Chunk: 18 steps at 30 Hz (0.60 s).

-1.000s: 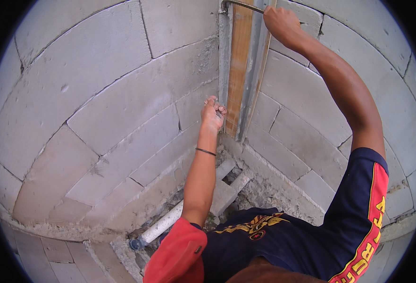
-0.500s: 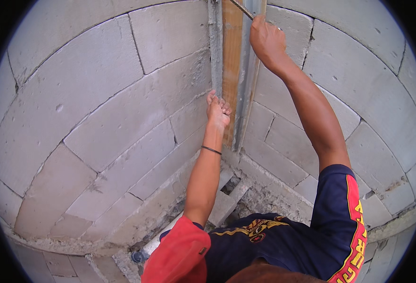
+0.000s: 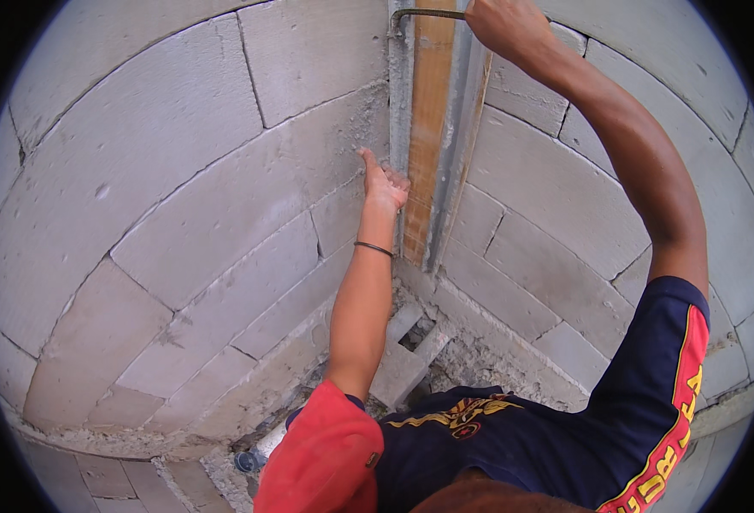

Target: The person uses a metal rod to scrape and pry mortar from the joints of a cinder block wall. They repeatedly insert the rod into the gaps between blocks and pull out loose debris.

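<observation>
A thin dark metal rod (image 3: 432,13), bent at its end, is gripped in my closed right hand (image 3: 507,30) at the top of the view. The rod's bent tip lies over the grey, mortar-smeared strip (image 3: 400,94) on the left side of an upright wooden plank (image 3: 430,137). My left hand (image 3: 385,184) is lower, close to the foot of that strip and beside the left wall. Its thumb or a finger stretches upward while the others curl loosely, and I see nothing held in it. Right of the plank runs a long grey metal channel (image 3: 456,137).
Walls of large grey blocks meet at this corner, the left wall (image 3: 189,154) and the right wall (image 3: 548,197). At their foot lie rough mortar and loose block pieces (image 3: 403,368). A pale pipe with a dark end (image 3: 247,462) lies at lower left.
My right hand has gone up and right, and the rod's bent end has come into view across the plank. My left hand has shifted slightly left and its fingers have opened more.
</observation>
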### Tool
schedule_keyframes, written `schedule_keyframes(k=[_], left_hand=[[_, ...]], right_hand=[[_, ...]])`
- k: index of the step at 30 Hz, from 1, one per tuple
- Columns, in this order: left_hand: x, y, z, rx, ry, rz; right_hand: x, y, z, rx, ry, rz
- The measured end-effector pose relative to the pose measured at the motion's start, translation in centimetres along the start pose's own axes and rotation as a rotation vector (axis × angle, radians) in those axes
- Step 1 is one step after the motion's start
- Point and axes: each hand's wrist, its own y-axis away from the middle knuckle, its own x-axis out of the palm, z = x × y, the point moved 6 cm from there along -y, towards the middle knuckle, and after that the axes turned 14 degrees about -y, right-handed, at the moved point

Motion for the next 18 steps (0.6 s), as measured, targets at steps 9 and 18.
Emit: schedule_keyframes(k=[9,18], left_hand=[[17.0,-2.8,-13.4,0.349,-0.192,0.177],[19.9,-5.1,-14.7,0.199,0.033,0.130]], right_hand=[[-1.6,-1.1,0.8,-0.444,0.431,0.004],[-5.7,-6.5,-0.3,-0.540,0.482,-0.147]])
